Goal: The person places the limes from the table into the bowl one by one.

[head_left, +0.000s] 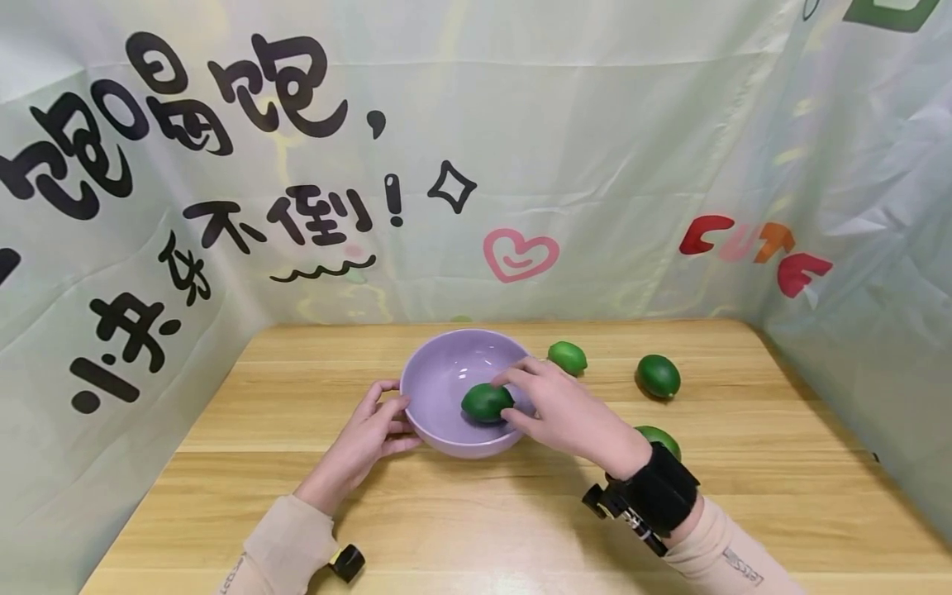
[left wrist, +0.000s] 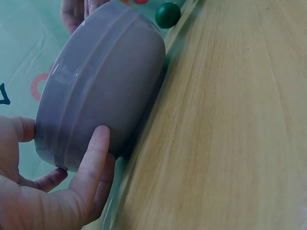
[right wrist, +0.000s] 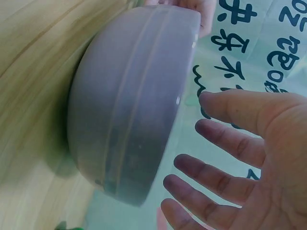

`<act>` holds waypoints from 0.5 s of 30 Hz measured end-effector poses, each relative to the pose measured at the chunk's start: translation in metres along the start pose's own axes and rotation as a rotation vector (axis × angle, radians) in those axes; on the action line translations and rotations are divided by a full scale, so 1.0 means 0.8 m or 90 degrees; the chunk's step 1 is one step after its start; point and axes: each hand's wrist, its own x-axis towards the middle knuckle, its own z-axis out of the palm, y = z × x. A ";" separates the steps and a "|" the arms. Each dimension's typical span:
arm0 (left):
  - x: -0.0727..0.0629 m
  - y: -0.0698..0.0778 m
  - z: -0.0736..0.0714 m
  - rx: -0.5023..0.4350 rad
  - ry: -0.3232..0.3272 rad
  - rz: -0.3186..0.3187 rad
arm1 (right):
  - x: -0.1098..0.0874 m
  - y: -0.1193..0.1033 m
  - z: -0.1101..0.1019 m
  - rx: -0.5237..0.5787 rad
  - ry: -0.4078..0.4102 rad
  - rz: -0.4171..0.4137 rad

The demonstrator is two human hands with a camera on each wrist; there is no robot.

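A lilac bowl [head_left: 431, 434] stands on the wooden table, with one dark green lime [head_left: 483, 402] inside it. My left hand [head_left: 375, 426] holds the bowl at its left side, one fingertip at the rim and other fingers against the outer wall, as the left wrist view shows. My right hand [head_left: 558, 405] reaches over the right rim, thumb and fingers beside the lime. In the right wrist view, the spread fingers [right wrist: 216, 179] have nothing between them; the bowl wall hides the lime there.
Right of the bowl lie a light green lime [head_left: 568, 358], a dark green lime [head_left: 658, 377] and another lime [head_left: 660, 441] partly behind the right forearm. A printed cloth [head_left: 595, 165] encloses the back and sides of the table [head_left: 476, 529].
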 end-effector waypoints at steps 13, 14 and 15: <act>-0.002 0.002 0.002 0.001 0.004 -0.005 | -0.042 0.013 -0.023 -0.012 0.039 0.017; -0.002 0.003 0.002 0.002 0.004 -0.005 | -0.046 0.015 -0.025 -0.010 0.038 0.019; -0.002 0.003 0.002 0.003 0.004 -0.005 | -0.051 0.017 -0.027 -0.008 0.036 0.021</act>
